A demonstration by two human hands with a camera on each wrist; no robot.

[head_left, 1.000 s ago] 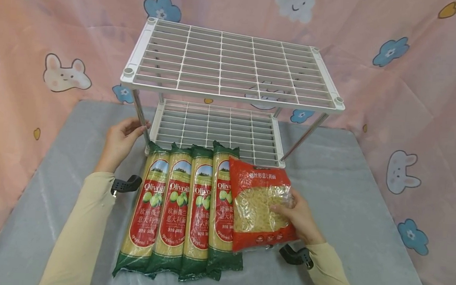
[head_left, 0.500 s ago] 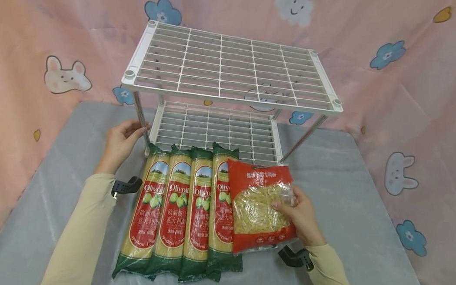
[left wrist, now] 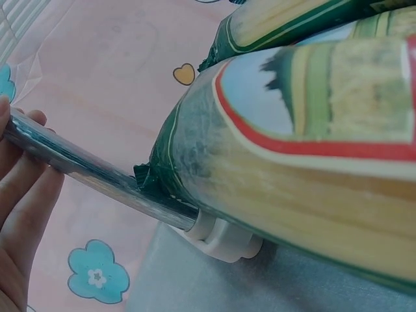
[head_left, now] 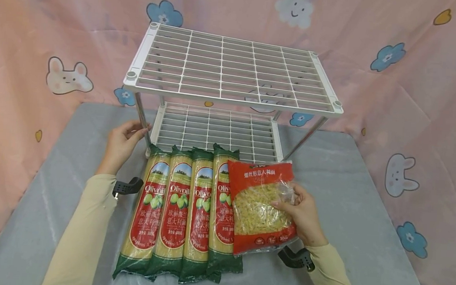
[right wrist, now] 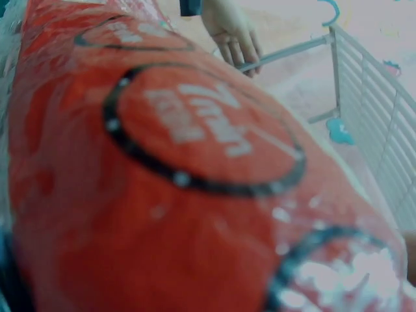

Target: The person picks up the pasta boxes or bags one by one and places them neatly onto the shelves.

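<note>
My left hand (head_left: 122,144) holds the front left metal post (left wrist: 97,170) of a white two-tier wire rack (head_left: 230,98), thumb on one side and fingers behind. My right hand (head_left: 301,212) grips the right side of a red and clear bag of spiral pasta (head_left: 262,205), thumb on its front. The bag's left edge overlaps the rightmost of several spaghetti packs (head_left: 177,209) in green, red and clear wrap. These packs lie side by side, their far ends at the front of the rack's lower shelf (head_left: 217,126). In the right wrist view, the bag's red lower part fills most of the picture.
The rack's upper shelf overhangs the lower one, carried by metal posts at the corners. A grey cloth (head_left: 349,202) covers the table. Behind hangs a pink curtain (head_left: 422,106) with printed bunnies, clouds and flowers. Black straps (head_left: 298,257) circle both wrists.
The pasta bag has tipped slightly in my right hand, its top edge rising and more of its printed front facing up. My left hand stays on the post, and the spaghetti packs lie still.
</note>
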